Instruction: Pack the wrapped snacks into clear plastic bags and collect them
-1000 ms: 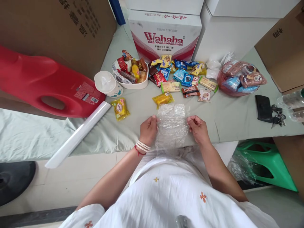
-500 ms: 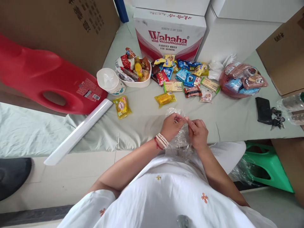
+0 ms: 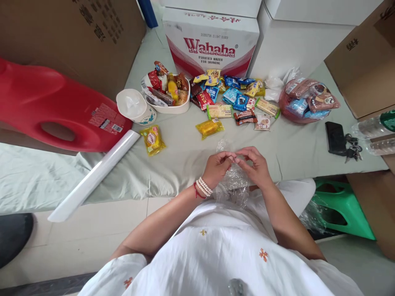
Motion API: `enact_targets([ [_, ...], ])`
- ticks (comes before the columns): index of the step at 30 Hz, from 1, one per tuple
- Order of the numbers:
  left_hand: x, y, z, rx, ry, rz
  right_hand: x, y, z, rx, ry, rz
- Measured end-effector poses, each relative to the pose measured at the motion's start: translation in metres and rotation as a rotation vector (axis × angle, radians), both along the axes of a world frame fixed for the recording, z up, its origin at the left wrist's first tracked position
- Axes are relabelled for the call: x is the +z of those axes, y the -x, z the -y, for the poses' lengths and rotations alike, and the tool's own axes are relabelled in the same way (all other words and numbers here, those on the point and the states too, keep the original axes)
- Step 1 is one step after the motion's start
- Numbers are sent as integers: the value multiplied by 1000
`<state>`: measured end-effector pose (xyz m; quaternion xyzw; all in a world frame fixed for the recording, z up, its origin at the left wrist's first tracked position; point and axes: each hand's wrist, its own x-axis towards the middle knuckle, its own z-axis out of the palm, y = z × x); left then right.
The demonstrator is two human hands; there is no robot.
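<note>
Both hands meet at the table's front edge over a crumpled sheet of clear plastic film (image 3: 232, 185). My left hand (image 3: 217, 167), with a beaded bracelet at its wrist, pinches the film between thumb and fingers. Fingertips of my right hand (image 3: 253, 165) press together against the left ones, also on the film. Just beyond lies a yellow-wrapped snack (image 3: 210, 128), apart from the hands. Another yellow packet (image 3: 153, 140) rests farther left. Behind them several wrapped snacks (image 3: 219, 111) lie in a loose pile beside a white bowl (image 3: 175, 109) filled with more packets.
A paper cup (image 3: 140, 113), a red jug (image 3: 64, 111) and a white plastic wrap roll (image 3: 95, 176) are at left. At right are a red bag of snacks (image 3: 304, 100), a black phone (image 3: 335, 137), keys (image 3: 353, 150) and bottles (image 3: 373, 126). A Wahaba carton (image 3: 212, 41) stands behind.
The view has shifted slightly. My right hand's fingers have lifted and stretched a little more toward the left fingertips; both hands remain at the film.
</note>
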<state>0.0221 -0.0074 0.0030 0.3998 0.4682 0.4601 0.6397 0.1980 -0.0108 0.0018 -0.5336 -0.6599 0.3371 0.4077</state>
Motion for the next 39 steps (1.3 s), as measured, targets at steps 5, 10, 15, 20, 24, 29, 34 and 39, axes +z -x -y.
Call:
enact_targets([
  [5, 2, 8, 2, 33, 28, -7, -7, 12, -5, 8, 131, -104],
  [10, -1, 13, 2, 86, 40, 62, -3, 12, 4, 81, -147, 54],
  [15, 3, 13, 5, 62, 40, 159, -6, 13, 11, 24, -377, 367],
  [20, 5, 14, 3, 79, 94, 191, -7, 16, 11, -56, -342, 273],
  [24, 5, 10, -4, 86, 102, 149, -5, 18, 10, -9, -327, 190],
  [29, 5, 4, -9, 48, 73, 107, -5, 17, 12, 19, -284, 175],
  [34, 0, 3, -8, 76, 10, 167, -3, 17, 16, -60, -100, -67],
  [39, -3, 4, -2, 55, 1, 224, -3, 21, 15, -212, 72, -312],
])
